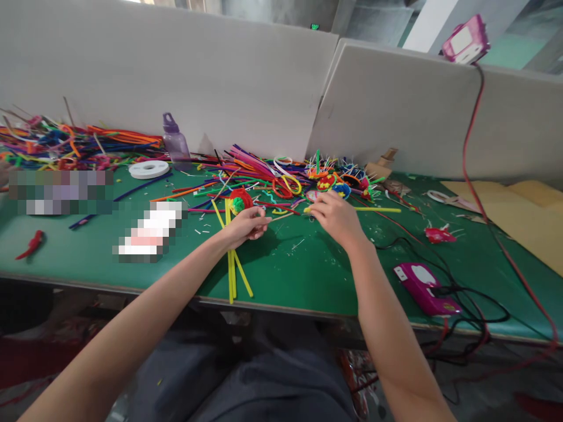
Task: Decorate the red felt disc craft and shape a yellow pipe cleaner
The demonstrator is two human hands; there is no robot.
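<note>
My left hand (248, 226) is closed in a pinch around a thin wooden stick (282, 217) that points to the right. Opposite it, my right hand (336, 215) pinches a yellow pipe cleaner (378, 209), whose short end shows at the fingertips and whose long part runs out to the right. A small gap separates the two hands. Just behind the left hand lies a red, green and yellow pipe-cleaner piece (240, 202). Several loose yellow pipe cleaners (231, 275) lie under the left wrist, reaching toward the table's front edge.
Bundled coloured pipe cleaners (250, 164) and finished-looking colourful pieces (328, 181) line the back. A purple bottle (176, 143) and white spool (149, 169) stand left. A magenta power strip (424, 288) with cables (479, 316) lies right. Part of another person's hand (5, 174) shows far left.
</note>
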